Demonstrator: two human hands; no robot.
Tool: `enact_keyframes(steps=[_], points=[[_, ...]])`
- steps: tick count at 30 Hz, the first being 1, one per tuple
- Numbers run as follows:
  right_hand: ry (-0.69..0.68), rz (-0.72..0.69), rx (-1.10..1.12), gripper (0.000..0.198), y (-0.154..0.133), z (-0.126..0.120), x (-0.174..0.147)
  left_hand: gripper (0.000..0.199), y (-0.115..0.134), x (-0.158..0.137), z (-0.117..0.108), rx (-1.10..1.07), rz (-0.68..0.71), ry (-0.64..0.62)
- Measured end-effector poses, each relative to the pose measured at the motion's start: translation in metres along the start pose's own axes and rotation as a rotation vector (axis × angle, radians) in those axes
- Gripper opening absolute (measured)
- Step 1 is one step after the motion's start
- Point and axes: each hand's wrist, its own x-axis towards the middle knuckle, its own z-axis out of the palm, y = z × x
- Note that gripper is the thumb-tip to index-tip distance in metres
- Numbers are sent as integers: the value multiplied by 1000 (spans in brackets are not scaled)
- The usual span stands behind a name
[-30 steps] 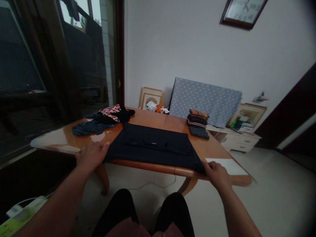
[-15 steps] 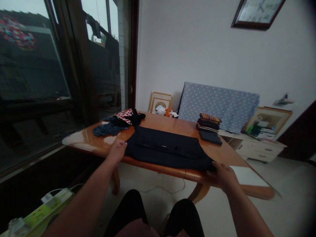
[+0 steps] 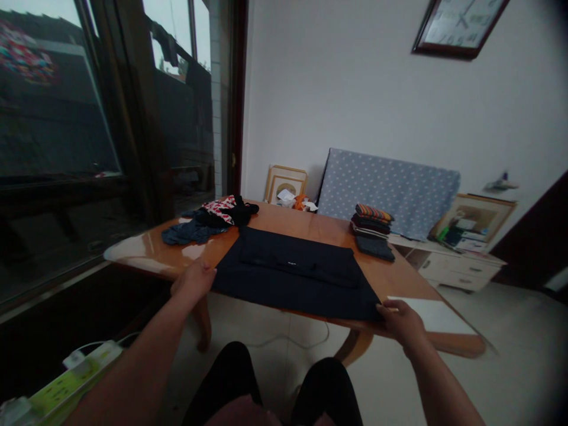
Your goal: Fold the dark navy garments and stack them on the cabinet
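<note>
A dark navy garment (image 3: 293, 293), its exact kind unclear, lies spread across the near side of the wooden table (image 3: 306, 223). Its far part is folded over, and a small white label shows near the middle. My left hand (image 3: 195, 283) pinches the near left corner. At the near right corner, my right hand (image 3: 402, 319) grips the cloth between thumb and fingers. The near edge is stretched between both hands, at the table's front edge.
A loose heap of clothes (image 3: 208, 220) lies at the table's left. Toward the back right stands a stack of folded clothes (image 3: 371, 228). A white sheet (image 3: 432, 315) rests near the right corner. A power strip (image 3: 66, 381) sits low at the left.
Both hands have pulled the garment's near edge toward me and a little outward, so the near part now lies flatter and wider. The view has shifted slightly.
</note>
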Motion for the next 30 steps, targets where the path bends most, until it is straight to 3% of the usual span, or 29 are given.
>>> enact_keyframes(steps=[3,5,8,11,14,18,22,25,30], points=[[23,-10,-223,50,1,-9,1,32,10,-8,-8,167,18,87],[60,-12,-285,52,-6,-12,-2,32,23,-10,-9,170,120,157],[98,-73,-277,47,-28,-8,-8,30,46,-7,0,97,307,164],[81,-216,-196,39,-59,10,-12,33,68,1,20,10,430,111],[34,-398,-127,33,-89,35,-9,44,84,11,42,-46,467,36],[-39,-522,-176,39,-118,61,0,61,93,22,60,-37,430,-114],[-120,-538,-242,53,-132,77,9,66,91,28,64,-54,361,-215],[-181,-511,-251,62,-135,82,14,60,87,31,63,-46,369,-212],[-265,-476,-233,59,-130,79,14,22,72,32,59,-56,502,-261]])
